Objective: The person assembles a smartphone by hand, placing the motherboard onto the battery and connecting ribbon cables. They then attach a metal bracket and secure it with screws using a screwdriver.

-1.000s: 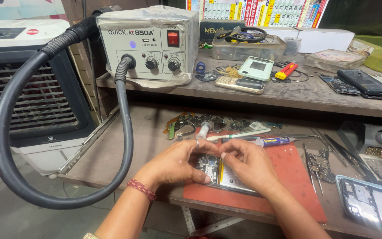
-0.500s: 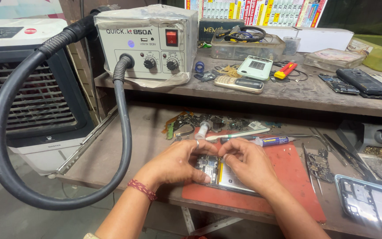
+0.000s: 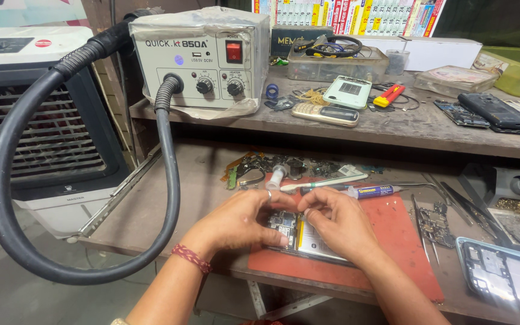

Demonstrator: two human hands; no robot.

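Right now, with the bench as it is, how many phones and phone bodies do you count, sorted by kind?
Opened phone on the red mat: 1
Keypad phone: 1
Black smartphone: 1
Empty phone frame: 1
Total: 4

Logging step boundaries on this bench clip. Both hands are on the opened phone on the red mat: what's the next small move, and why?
Probably a small fingertip pull or press at the phone's upper end. Both the left hand and right hand pinch together over the opened phone on the red mat, fingertips almost meeting. No tool is held; the tweezers lie aside. What they pinch is hidden.
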